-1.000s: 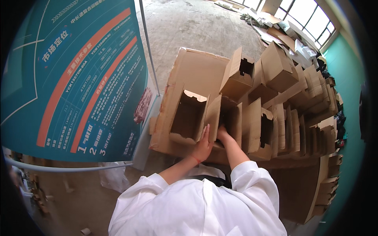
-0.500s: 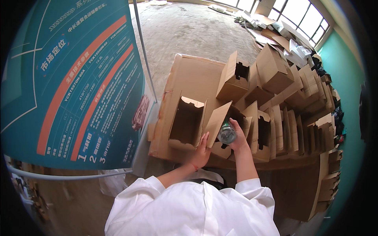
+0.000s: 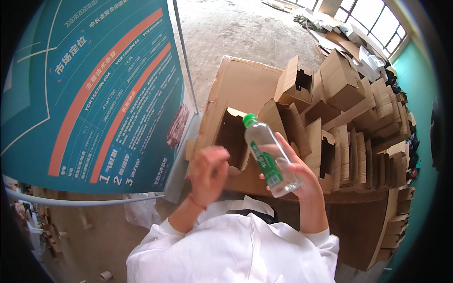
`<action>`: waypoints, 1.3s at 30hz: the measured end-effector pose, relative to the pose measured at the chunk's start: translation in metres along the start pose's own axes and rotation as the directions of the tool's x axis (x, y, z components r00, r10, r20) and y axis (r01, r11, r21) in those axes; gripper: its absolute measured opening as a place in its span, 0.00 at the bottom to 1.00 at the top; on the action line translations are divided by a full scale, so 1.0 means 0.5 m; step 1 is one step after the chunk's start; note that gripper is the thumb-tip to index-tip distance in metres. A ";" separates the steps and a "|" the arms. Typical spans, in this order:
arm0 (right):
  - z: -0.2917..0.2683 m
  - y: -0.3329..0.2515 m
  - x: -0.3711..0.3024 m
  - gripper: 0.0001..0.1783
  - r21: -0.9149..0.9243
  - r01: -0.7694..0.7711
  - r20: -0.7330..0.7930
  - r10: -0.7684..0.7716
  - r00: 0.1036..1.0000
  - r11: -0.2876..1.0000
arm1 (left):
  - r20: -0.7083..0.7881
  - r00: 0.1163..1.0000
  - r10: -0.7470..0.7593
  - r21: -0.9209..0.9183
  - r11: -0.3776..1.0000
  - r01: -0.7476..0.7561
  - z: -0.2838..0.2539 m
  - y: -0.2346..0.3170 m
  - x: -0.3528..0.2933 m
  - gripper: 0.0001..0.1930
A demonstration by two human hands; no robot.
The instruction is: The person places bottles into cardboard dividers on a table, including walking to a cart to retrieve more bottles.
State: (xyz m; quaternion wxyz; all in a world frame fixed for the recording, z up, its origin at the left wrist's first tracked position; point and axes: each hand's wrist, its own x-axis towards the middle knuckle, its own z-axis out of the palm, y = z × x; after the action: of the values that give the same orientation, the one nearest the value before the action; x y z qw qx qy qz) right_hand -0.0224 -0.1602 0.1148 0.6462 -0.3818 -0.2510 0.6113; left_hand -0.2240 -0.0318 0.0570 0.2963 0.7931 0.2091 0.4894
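By the open carton point(image 3: 229, 135), right hand point(image 3: 306, 178) wraps the tilted, green-capped bottle point(image 3: 265, 161), fingers closed round its lower body — left hand point(image 3: 207, 174) hovers beside the bottle, too blurred to tell finger spread. Best hold: firm but light — thin plastic would likely buckle.

A teal display banner point(image 3: 106, 108) with orange bands stands at left, a crumpled translucent plastic bag point(image 3: 141, 211) near its base, as brown cardboard sheets point(image 3: 350, 48) and white foam pieces point(image 3: 368, 59) lie heaped on grey concrete flooring point(image 3: 231, 33) near a multi-paned window point(image 3: 370, 23) and green wall point(image 3: 422, 87).
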 end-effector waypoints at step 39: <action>0.040 0.205 0.301 0.25 -0.918 -0.097 -0.191 0.215 0.958 -0.384 | 0.444 0.824 -0.352 -0.077 0.901 0.427 -0.003 -0.168 -0.016 0.35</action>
State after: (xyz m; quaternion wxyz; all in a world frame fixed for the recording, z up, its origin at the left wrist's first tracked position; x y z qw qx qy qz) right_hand -0.0805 -0.0128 0.0230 -0.0504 -0.7546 -0.6096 0.2375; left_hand -0.2325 0.0257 -0.0044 0.4956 0.7909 0.2552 0.2525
